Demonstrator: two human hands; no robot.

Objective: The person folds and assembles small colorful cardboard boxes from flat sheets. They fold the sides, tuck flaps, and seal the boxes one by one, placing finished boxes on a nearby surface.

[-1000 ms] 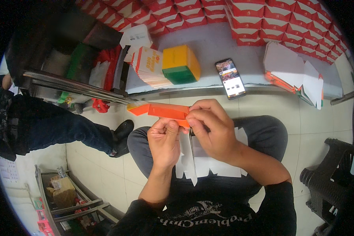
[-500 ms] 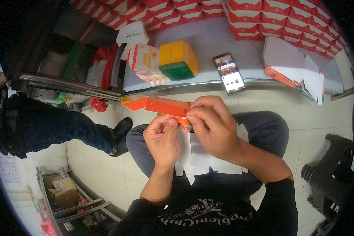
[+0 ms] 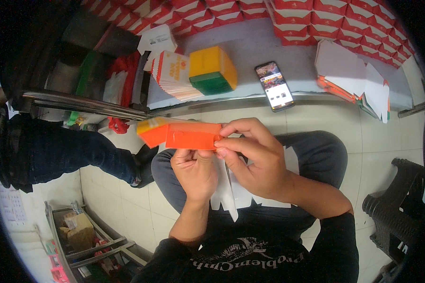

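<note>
Both my hands hold a partly folded orange cardboard box point(image 3: 191, 137) above my lap, its left end yellow. My left hand point(image 3: 196, 174) grips its lower edge from below, thumb along the near side. At the right end, the fingers of my right hand point(image 3: 250, 158) pinch the card near a curved tab or slot. Whatever lies behind the panel is hidden. Flat white cardboard sheets point(image 3: 241, 191) with notched edges rest on my lap beneath my hands.
On the grey table ahead are a yellow and green box point(image 3: 213, 70), a fanned stack of printed cartons point(image 3: 172, 70), a phone point(image 3: 275, 87) and flat cartons point(image 3: 347, 73). Red and white boxes point(image 3: 335, 23) line the back. A person's leg point(image 3: 80, 151) is at left, a dark stool point(image 3: 396, 203) at right.
The orange box has tilted so its front panel faces me more, and it has shifted slightly left. My right fingers have moved slightly left with its end; both hands keep hold.
</note>
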